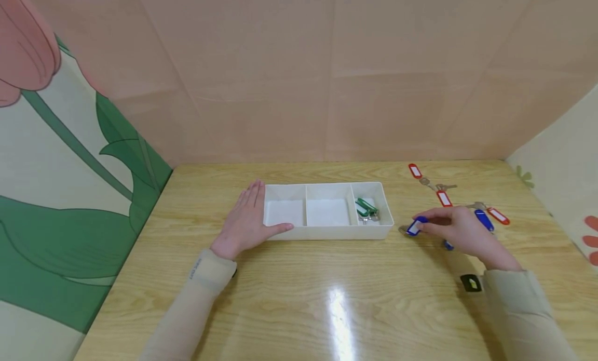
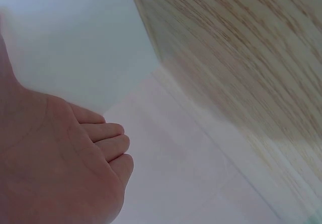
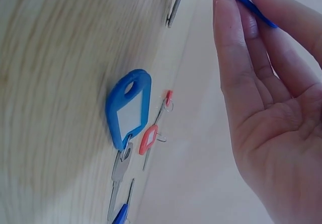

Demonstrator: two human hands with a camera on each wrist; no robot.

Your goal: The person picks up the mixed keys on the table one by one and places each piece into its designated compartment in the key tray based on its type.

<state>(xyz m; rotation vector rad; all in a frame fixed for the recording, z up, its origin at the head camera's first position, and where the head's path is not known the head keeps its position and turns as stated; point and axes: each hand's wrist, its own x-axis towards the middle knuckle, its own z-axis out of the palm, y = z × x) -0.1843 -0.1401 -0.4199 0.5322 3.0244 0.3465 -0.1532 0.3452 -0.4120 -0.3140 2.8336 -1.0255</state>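
Observation:
My right hand (image 1: 462, 230) pinches a blue key tag (image 1: 415, 227) between thumb and fingers, just right of a white three-compartment tray (image 1: 329, 233). A key (image 1: 403, 229) hangs from this tag at its left. My left hand (image 1: 245, 221) lies flat against the tray's left end, fingers straight, thumb over the front rim. Green key tags (image 1: 367, 206) with keys lie in the right compartment; the left and middle compartments hold nothing. Beneath my right hand, another blue key tag (image 3: 114, 105) with a key lies on the table.
Right of the tray, red key tags (image 1: 444, 198) with keys are scattered on the wooden table (image 1: 289, 293), with a further blue tag (image 1: 484, 220) beside them. A pinkish cloth wall (image 1: 261, 91) rises behind the table. Patterned panels flank it on both sides.

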